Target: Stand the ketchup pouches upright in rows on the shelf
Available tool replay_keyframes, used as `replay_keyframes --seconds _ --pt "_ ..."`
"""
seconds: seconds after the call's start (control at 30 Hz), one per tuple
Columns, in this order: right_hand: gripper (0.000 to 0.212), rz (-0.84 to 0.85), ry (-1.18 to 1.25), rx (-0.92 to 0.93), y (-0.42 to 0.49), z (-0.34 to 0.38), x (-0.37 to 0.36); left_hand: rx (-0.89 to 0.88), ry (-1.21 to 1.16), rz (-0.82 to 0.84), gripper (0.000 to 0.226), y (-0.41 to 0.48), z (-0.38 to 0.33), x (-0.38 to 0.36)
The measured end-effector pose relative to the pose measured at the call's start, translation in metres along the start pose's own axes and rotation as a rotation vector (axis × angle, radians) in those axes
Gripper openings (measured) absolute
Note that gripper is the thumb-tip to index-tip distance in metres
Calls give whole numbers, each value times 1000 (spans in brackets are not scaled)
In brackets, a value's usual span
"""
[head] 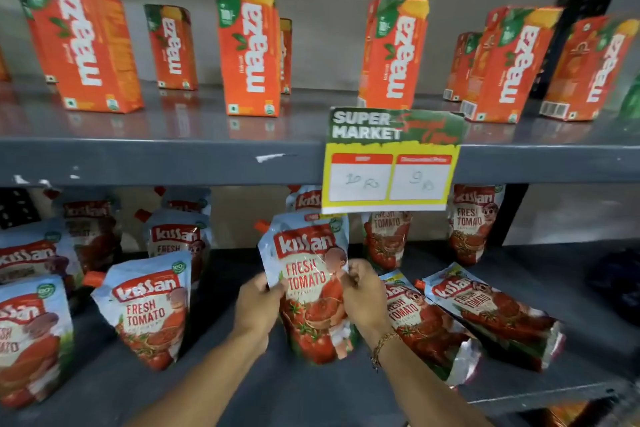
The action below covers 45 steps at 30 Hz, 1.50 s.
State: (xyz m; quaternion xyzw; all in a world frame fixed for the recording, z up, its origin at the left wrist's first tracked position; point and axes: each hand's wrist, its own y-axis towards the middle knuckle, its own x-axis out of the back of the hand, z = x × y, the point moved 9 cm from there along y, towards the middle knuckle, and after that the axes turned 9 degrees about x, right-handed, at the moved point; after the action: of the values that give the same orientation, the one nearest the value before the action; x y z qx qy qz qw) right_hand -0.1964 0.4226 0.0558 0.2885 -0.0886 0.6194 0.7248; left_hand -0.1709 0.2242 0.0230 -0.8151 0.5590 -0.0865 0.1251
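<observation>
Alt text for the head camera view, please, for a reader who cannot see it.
Both bare hands, left hand and right hand, hold a red-and-white plastic ketchup pouch upright on a grey metal lower shelf; two pouches lie flat to its right. Orange juice cartons stand on the shelf above.

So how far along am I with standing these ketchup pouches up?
Roughly midway. Done: pouches at left and along the back stand upright. In hand: both hands, left and right, steady the middle pouch. Left: two pouches lying flat at right.

hands (311,302) holding upright ketchup pouch (308,274), shelf (242,388)
</observation>
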Motion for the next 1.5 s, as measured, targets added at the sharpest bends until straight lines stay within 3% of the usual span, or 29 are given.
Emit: replay_keyframes --seconds 0.07,0.17,0.23,0.27,0.37,0.4,0.47,0.57,0.7,0.9,1.03,1.13,1.23,1.3,1.4,1.5 --pt "8 13 62 46 -7 0 8 -108 82 -35 13 -11 -9 -5" --pt "27 100 -8 65 -13 -14 0 -157 227 -188 24 -20 -1 0" --pt "17 147 6 70 -9 -21 1 -141 207 -297 26 -28 4 -4" --pt "5 193 22 65 -7 -20 -1 -101 151 -344 24 -30 9 -4" --pt "26 334 -96 79 -4 -23 9 217 -147 -513 21 -48 55 -15" --pt "31 362 -216 84 -4 -26 18 359 -244 -503 29 -58 77 -28" --pt "35 419 -553 54 1 -45 45 564 -358 -273 40 -70 106 -78" --pt "44 554 -809 -114 10 -94 80 691 -384 40 26 -77 116 -149" --pt "50 588 -775 -196 19 -122 99 634 -291 162 10 -63 110 -192" --pt "36 457 -669 -139 28 -126 112 516 -240 -79 31 -44 105 -185" --pt "28 185 -441 -1 35 -115 138 229 -102 -185 21 -52 49 -183" --pt "23 -99 -238 195 37 -94 167 -101 -29 -200 16 -73 4 -184" --pt "26 -75 -197 241 29 -96 158 -301 169 -329 24 -85 -3 -176" --pt "38 44 -244 213 22 -110 137 -249 221 -412 24 -82 17 -167" --pt "23 64 -280 192 15 -122 125 -128 173 -433 30 -80 43 -163" --pt "16 112 -237 163 13 -126 122 179 -24 -440 38 -78 78 -167"
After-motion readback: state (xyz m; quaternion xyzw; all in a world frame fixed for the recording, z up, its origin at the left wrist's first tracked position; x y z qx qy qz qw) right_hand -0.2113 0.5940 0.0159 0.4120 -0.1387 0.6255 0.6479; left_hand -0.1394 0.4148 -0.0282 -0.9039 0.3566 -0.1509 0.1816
